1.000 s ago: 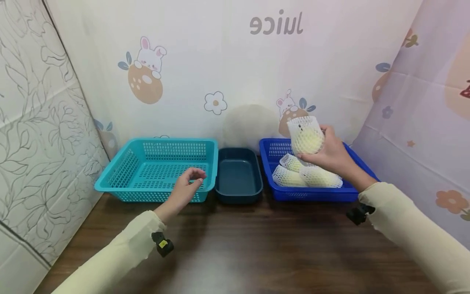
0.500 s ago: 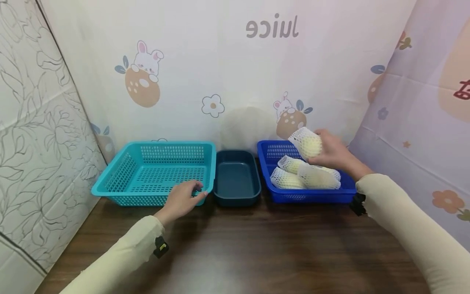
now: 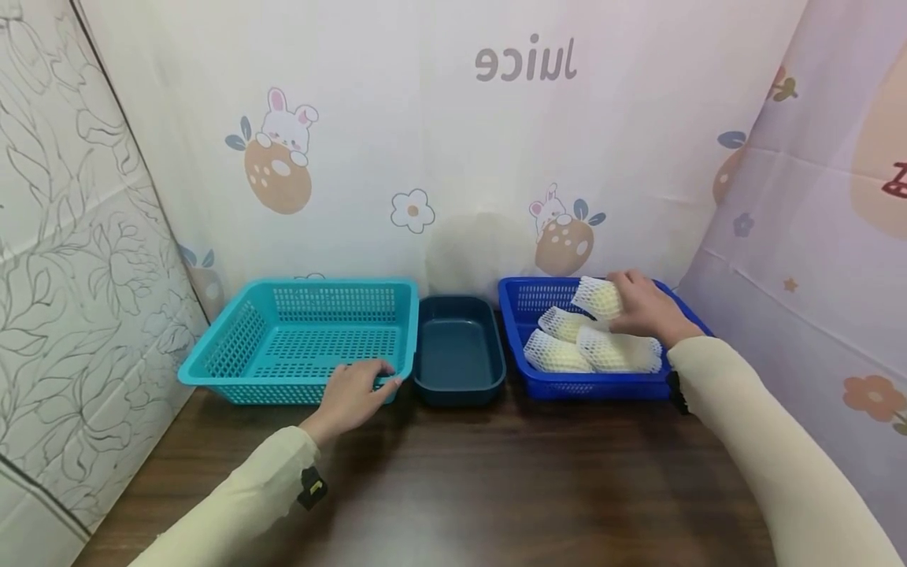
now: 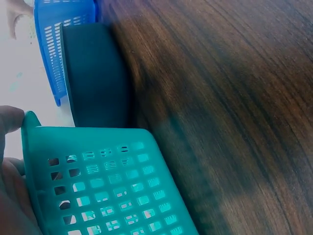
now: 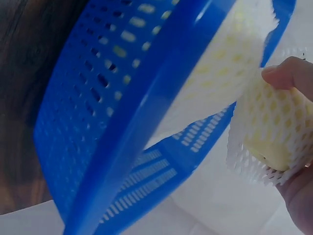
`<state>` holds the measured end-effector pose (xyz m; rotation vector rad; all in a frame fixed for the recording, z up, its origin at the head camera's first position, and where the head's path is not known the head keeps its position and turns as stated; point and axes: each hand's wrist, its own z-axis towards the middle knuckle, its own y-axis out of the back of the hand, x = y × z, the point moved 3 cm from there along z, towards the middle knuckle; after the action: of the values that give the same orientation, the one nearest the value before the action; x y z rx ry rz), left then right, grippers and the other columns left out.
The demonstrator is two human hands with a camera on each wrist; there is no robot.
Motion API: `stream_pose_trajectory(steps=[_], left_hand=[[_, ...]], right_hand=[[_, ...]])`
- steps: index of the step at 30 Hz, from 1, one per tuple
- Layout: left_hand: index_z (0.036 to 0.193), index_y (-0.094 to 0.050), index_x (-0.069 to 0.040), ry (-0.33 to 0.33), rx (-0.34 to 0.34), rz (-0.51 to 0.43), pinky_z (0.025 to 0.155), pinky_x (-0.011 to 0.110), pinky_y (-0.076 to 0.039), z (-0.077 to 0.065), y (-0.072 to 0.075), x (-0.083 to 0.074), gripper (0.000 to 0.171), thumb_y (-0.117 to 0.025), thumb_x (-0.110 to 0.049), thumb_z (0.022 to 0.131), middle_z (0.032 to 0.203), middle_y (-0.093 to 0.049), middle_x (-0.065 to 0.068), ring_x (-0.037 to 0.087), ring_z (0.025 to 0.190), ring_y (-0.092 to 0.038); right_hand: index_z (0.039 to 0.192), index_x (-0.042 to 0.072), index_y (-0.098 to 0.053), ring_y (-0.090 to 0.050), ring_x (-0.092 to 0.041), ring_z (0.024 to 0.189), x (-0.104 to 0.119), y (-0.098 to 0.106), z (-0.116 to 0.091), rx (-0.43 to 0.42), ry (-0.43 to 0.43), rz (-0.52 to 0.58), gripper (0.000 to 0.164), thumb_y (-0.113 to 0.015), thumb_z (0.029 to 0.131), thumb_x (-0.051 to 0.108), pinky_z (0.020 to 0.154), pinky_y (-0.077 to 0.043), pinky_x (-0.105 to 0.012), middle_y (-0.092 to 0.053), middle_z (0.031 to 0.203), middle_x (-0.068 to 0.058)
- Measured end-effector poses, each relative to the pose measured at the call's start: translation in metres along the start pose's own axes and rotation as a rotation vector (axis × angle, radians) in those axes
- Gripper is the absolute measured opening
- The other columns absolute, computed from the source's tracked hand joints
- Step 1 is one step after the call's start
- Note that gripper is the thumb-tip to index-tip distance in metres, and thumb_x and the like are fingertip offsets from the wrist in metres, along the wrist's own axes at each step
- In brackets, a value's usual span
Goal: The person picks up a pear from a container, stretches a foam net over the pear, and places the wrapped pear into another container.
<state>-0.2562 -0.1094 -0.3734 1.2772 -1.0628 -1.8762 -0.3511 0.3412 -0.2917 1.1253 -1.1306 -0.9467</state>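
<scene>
My right hand grips a pale yellow fruit in a white foam net, low over the back of the blue basket. In the right wrist view, thumb and fingers lie around the netted fruit; its exact kind is unclear. Several more netted fruits lie in the blue basket, in front of the held one. My left hand, fingers loosely bent, is at the front right corner of the teal basket. In the left wrist view, its fingers meet the basket's rim.
A dark teal tray stands between the two baskets, close against the teal one. All three stand on a dark wooden table. A printed curtain hangs right behind them, with patterned panels at both sides.
My right hand has lowered the netted fruit toward the back of the blue basket and tilted it. My left hand has come down onto the teal basket's front rim.
</scene>
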Motion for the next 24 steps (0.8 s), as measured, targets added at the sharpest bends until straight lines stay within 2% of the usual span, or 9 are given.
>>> stream_pose_trajectory(steps=[3,9,16,24], left_hand=[[0.106,-0.068,-0.014,0.001,-0.003,0.005,0.084,0.045,-0.038,0.000,-0.001,0.000,0.025,-0.060,-0.034,0.094,0.104,-0.067,0.000,0.021,0.098,-0.060],[0.104,-0.068,-0.016,0.000,-0.016,0.028,0.080,0.042,-0.038,0.000,-0.001,0.000,0.024,-0.058,-0.035,0.094,0.102,-0.068,-0.001,0.020,0.095,-0.060],[0.107,-0.068,-0.015,-0.003,-0.026,0.045,0.078,0.040,-0.038,-0.002,-0.003,0.001,0.028,-0.057,-0.037,0.095,0.104,-0.067,0.001,0.021,0.095,-0.060],[0.106,-0.069,-0.015,-0.021,-0.025,0.063,0.077,0.040,-0.039,-0.002,-0.004,0.001,0.029,-0.055,-0.038,0.095,0.103,-0.067,0.001,0.021,0.094,-0.059]], right_hand=[[0.137,-0.008,-0.033,-0.034,-0.051,0.118,-0.010,-0.007,0.003,0.034,-0.028,0.004,0.083,-0.078,0.072,0.018,0.094,-0.030,-0.067,-0.035,0.131,-0.035],[0.137,-0.015,-0.026,-0.032,-0.053,0.118,-0.023,-0.020,0.009,0.124,-0.062,0.086,0.087,-0.075,0.076,0.021,0.097,-0.026,-0.066,-0.034,0.130,-0.039],[0.138,-0.015,-0.024,-0.026,-0.055,0.122,-0.017,-0.024,0.016,0.127,-0.035,0.042,0.090,-0.072,0.078,0.032,0.098,-0.024,-0.067,-0.030,0.134,-0.040],[0.140,-0.008,-0.028,-0.026,-0.054,0.123,-0.017,-0.026,0.017,0.135,-0.068,0.007,0.088,-0.072,0.080,0.039,0.096,-0.025,-0.069,-0.030,0.136,-0.037]])
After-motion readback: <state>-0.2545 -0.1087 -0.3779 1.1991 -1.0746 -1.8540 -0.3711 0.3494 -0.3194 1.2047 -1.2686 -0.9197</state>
